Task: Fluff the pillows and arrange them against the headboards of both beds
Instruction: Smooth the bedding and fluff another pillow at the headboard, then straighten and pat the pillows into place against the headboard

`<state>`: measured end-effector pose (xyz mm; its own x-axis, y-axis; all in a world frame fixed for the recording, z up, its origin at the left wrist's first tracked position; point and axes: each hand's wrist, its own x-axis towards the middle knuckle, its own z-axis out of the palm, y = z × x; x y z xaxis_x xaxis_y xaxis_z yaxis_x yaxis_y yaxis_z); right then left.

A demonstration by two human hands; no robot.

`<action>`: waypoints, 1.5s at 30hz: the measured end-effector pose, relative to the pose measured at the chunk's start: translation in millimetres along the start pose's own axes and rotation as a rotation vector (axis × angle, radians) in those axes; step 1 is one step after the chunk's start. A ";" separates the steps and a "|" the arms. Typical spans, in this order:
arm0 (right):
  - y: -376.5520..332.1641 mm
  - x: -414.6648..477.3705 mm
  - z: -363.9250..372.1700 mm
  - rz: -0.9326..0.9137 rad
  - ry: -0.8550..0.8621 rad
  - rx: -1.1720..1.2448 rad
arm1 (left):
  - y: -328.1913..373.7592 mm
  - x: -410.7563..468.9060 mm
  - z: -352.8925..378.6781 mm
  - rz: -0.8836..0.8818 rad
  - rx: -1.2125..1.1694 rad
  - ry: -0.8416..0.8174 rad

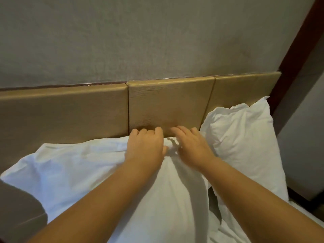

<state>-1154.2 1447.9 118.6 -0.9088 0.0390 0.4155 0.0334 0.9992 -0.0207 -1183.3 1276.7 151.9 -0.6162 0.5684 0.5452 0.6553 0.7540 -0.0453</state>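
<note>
A large white pillow [84, 165] lies in front of me with its top edge against the tan padded headboard [168, 102]. My left hand [146, 146] grips that top edge, fingers curled over it next to the headboard. My right hand [192, 146] holds the same edge just to the right, bunching the pillowcase between the two hands. A second white pillow [242, 141] leans upright against the headboard on the right, touching the first one.
A grey textured wall [140, 37] rises above the headboard. A dark wooden post [298, 50] runs along the right side. A grey fabric shape [19, 211] fills the lower left corner. White bed linen [233, 232] shows at the lower right.
</note>
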 end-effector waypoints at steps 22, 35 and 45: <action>17.2 58.6 -98.1 0.179 -0.530 -0.487 | -21.6 12.5 -25.0 0.371 -0.127 0.235; -40.0 66.0 -93.7 0.103 0.054 -0.343 | -43.7 -1.0 -32.4 0.173 0.019 0.221; -212.0 32.1 -93.4 -0.265 -0.155 0.148 | -134.8 -95.8 -108.1 -0.032 0.149 -0.022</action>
<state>-1151.5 1237.8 221.2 -0.9304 -0.2349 0.2812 -0.2631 0.9625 -0.0665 -1165.3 1085.0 196.3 -0.6463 0.5493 0.5297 0.5644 0.8113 -0.1526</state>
